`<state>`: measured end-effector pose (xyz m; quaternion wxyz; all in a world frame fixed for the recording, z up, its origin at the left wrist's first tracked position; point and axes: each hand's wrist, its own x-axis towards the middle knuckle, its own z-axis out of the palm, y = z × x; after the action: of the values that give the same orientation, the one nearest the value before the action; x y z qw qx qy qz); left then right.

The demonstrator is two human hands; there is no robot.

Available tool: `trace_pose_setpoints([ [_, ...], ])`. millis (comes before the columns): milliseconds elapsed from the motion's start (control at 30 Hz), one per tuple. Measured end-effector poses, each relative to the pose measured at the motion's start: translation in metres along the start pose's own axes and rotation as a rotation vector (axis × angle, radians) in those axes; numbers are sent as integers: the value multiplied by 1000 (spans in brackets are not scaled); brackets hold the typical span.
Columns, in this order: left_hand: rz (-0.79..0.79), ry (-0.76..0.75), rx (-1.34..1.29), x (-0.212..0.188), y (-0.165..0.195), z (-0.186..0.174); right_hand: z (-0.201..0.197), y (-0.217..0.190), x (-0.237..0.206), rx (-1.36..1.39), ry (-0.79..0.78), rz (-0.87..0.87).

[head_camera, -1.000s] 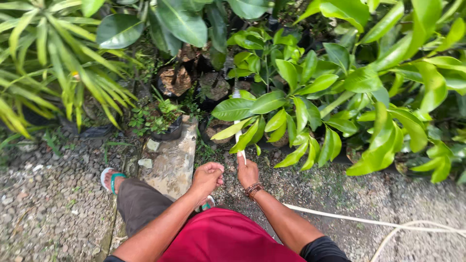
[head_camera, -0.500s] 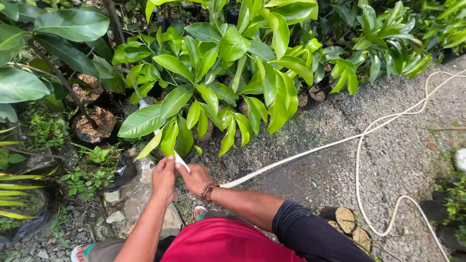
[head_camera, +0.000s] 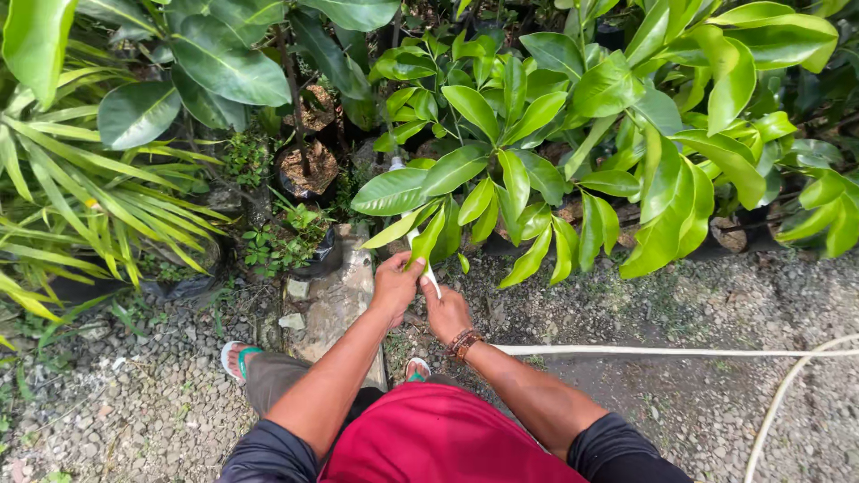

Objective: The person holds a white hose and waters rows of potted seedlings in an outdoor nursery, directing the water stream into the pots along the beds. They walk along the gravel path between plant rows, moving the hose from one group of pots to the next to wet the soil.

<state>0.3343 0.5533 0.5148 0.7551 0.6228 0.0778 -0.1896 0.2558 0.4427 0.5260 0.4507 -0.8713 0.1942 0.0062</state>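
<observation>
The white strip (head_camera: 430, 279) sits at the foot of a young leafy plant (head_camera: 501, 170), held between the person's two hands just below the plant's lowest leaves. Compared with half a second ago the view has swung back: the hands, which stood left of centre, now lie near the middle of the picture, and the strip has kept its place between them, under the same yellowish leaf (head_camera: 394, 231). The work on the stem therefore appears unbroken, with neither hand having let go.

The left hand (head_camera: 396, 284) is closed, its fingers curled about the upper part of the strip, which lies at roughly 3 o'clock from the hand's middle and touches it. The right hand (head_camera: 446, 311) is also closed; the strip comes out at about 11 o'clock from it, pinched at the lower end. How tightly either grips cannot be told. A beaded bracelet (head_camera: 463, 343) circles the right wrist.

Outward from there, a flat stone (head_camera: 335, 304) lies at 9 o'clock of the hands, on gravel ground (head_camera: 134, 394). A sandalled foot (head_camera: 234, 358) rests at 8 o'clock. A pale hose (head_camera: 671, 351) runs away at 3 o'clock. Black nursery pots (head_camera: 309, 170) of soil stand at 11 o'clock, and a palm-like plant (head_camera: 98, 224) spreads farther left.
</observation>
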Motion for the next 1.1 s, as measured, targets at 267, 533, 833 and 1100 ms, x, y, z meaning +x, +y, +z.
trace_pose_setpoints([
  [267, -48, -2, 73, 2, -4, 2, 8, 9, 7, 4, 2, 22],
  [533, -47, 58, 201, -4, 2, -1, 15, 16, 9, 21, -13, 8],
  [833, -138, 13, -75, -1, 27, -2, 11, -5, 14, 17, 4, -29],
  [1100, -82, -45, -99, -1, 37, 1, 5, -17, 22, -10, 95, -168],
])
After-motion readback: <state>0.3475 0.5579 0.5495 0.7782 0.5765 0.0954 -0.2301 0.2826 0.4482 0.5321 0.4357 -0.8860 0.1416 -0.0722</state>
